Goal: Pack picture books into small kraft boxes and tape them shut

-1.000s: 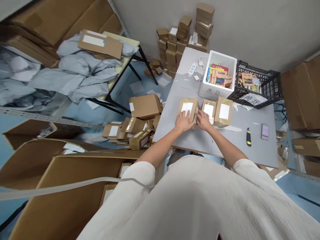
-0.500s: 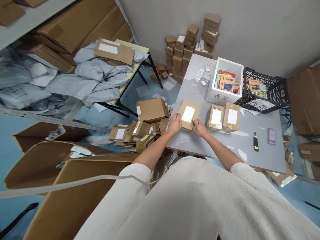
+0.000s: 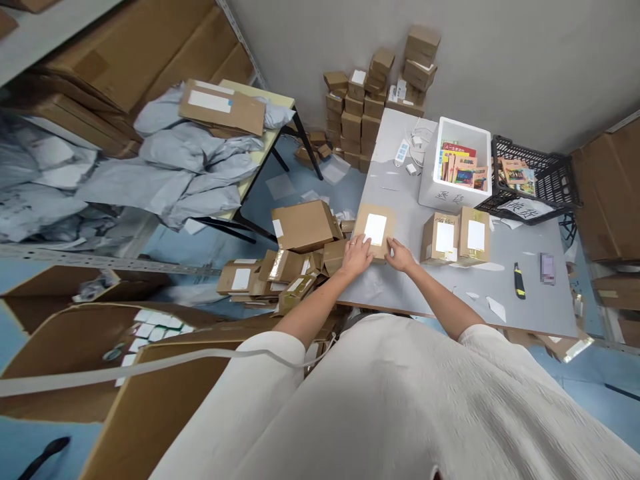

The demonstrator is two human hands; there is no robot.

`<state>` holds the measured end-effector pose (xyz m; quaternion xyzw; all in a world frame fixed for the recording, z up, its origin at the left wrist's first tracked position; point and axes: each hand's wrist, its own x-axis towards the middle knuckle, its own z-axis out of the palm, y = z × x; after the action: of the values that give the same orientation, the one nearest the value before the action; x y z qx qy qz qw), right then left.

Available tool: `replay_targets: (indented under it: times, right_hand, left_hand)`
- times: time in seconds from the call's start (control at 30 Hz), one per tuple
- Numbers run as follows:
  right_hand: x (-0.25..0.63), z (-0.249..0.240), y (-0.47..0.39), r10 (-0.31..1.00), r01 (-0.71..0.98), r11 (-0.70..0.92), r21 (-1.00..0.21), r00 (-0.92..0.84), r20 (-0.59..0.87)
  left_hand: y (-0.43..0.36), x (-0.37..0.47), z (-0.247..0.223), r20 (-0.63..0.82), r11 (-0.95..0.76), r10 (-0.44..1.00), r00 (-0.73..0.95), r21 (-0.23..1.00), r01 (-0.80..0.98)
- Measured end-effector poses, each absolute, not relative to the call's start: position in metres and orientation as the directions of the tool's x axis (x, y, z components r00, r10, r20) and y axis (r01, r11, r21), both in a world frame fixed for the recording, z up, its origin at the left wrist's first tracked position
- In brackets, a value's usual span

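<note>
A small brown cardboard box [image 3: 387,217] with a white label [image 3: 375,229] on top lies at the left edge of the grey table [image 3: 400,287]. Across its near left part, my left hand [image 3: 358,255] rests with fingers spread, the tips at the label's lower edge. My right hand [image 3: 401,256] has its fingers bent round the box's near right corner; the thumb and part of the grip are hard to make out. Just right of that hand stand two labelled boxes, a taped one [image 3: 440,237] and another [image 3: 474,235] side by side.
A white foam bin [image 3: 453,195] and black crate [image 3: 565,190] hold books at the back. A utility knife [image 3: 519,281], a blurred-out item [image 3: 547,269] and a power strip [image 3: 401,153] lie on the table. Boxes [image 3: 303,227] crowd the floor at left; grey parcels [image 3: 170,150] fill another table.
My left hand has moved from the box's left side onto its top, by the label. My right hand stays at the near right corner. The view has shifted slightly.
</note>
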<state>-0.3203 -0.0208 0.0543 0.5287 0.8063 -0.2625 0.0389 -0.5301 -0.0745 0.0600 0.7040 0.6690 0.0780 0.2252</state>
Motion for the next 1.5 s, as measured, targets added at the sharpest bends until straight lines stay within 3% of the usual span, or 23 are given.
replay_targets:
  times: [0.2,0.33,0.5,0.73,0.93,1.1,1.27,1.4,1.5]
  right_hand:
    - [-0.317,0.055,-0.022,0.823,0.88,0.295,-0.371,-0.432,-0.368]
    - [-0.289,0.061,-0.026,0.845,0.866,0.298,-0.401,-0.435,-0.311]
    - [-0.226,0.073,-0.026,0.898,0.861,0.275,-0.428,-0.39,-0.206]
    - [-0.144,0.081,-0.021,0.956,0.932,0.166,-0.322,-0.233,-0.18]
    - [-0.114,0.076,-0.021,0.962,0.947,0.165,-0.275,-0.216,-0.169]
    - [-0.117,0.07,-0.021,0.946,0.933,0.231,-0.275,-0.281,-0.162]
    - [-0.145,0.06,-0.019,0.914,0.864,0.322,-0.388,-0.391,-0.111]
    - [-0.168,0.052,-0.015,0.895,0.792,0.348,-0.501,-0.44,-0.075]
    - [-0.176,0.046,-0.014,0.902,0.795,0.312,-0.521,-0.421,-0.101]
  left_hand:
    - [-0.074,-0.527,0.062,-0.211,0.037,0.976,0.055,0.409,0.912]
    - [-0.069,-0.511,0.066,-0.173,0.018,0.983,0.058,0.407,0.913]
    - [-0.054,-0.46,0.075,-0.12,-0.146,0.968,0.22,0.443,0.885]
    - [-0.036,-0.354,0.079,-0.045,-0.363,0.902,0.43,0.461,0.809]
    - [-0.027,-0.317,0.075,-0.168,-0.435,0.825,0.54,0.421,0.796]
    - [-0.025,-0.331,0.069,-0.214,-0.374,0.858,0.468,0.365,0.853]
    - [-0.029,-0.352,0.065,-0.277,-0.256,0.887,0.37,0.372,0.892]
    - [-0.037,-0.378,0.064,-0.232,-0.163,0.938,0.259,0.364,0.917]
    - [-0.042,-0.403,0.063,-0.184,-0.101,0.968,0.173,0.347,0.932]
